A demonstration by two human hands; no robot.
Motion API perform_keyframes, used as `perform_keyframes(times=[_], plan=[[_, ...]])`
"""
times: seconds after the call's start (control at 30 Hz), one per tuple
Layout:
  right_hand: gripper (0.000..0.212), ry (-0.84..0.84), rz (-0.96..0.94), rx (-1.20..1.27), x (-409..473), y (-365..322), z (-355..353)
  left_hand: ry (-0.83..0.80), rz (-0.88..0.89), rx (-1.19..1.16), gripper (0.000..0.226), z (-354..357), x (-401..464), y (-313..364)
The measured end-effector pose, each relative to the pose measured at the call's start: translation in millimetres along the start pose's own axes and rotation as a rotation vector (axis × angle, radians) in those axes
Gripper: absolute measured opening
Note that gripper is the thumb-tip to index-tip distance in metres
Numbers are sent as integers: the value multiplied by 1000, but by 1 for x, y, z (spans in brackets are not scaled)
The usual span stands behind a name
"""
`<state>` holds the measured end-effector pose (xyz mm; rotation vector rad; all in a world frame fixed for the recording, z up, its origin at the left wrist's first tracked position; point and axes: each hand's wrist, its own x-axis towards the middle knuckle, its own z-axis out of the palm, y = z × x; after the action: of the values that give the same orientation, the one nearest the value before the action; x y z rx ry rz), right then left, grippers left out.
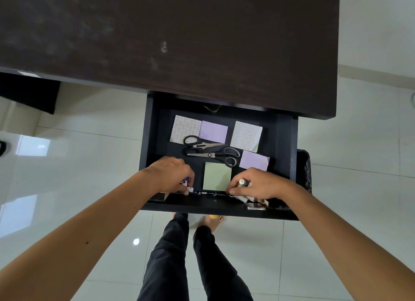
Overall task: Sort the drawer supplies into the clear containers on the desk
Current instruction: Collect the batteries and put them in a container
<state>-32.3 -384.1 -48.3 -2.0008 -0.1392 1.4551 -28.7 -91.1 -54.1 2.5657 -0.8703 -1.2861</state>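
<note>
1. Here, the open drawer (283,143) sticks out from under the dark desk (179,42), and both hands reach into its front edge.
2. The left hand (170,175) is curled at the drawer's front left, fingers closed around small items; one shows blue and white, and its fingertips touch a black pen (208,193) lying along the front wall.
3. The right hand (260,184) is curled at the drawer's front right, gripping a silver-capped marker (243,183), with more small supplies under the palm that are too hidden to name.
4. A green notepad (217,176) lies in the drawer between the two hands.
5. Two pairs of scissors (211,149) lie in the drawer's middle, just behind the green notepad, blades crossing close together.
6. Purple and patterned notepads (213,132) sit toward the drawer's back, one purple pad at the right.
</note>
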Motion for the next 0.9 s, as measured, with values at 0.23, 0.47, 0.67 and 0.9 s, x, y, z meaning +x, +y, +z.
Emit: perform_keyframes(times=[0.23, 0.47, 0.67, 0.9], plan=[[20, -16, -3, 126, 0, -1, -2, 9, -6, -232, 18, 0, -2, -4], [19, 24, -1, 96, 4, 0, -2, 4, -6, -510, 17, 6, 2, -7], [31, 2, 10, -65, 8, -2, 2, 6, -5, -560, 14, 9, 0, -6], [29, -21, 31, -192, 10, -5, 3, 8, 31, -537, 27, 8, -6, 0]])
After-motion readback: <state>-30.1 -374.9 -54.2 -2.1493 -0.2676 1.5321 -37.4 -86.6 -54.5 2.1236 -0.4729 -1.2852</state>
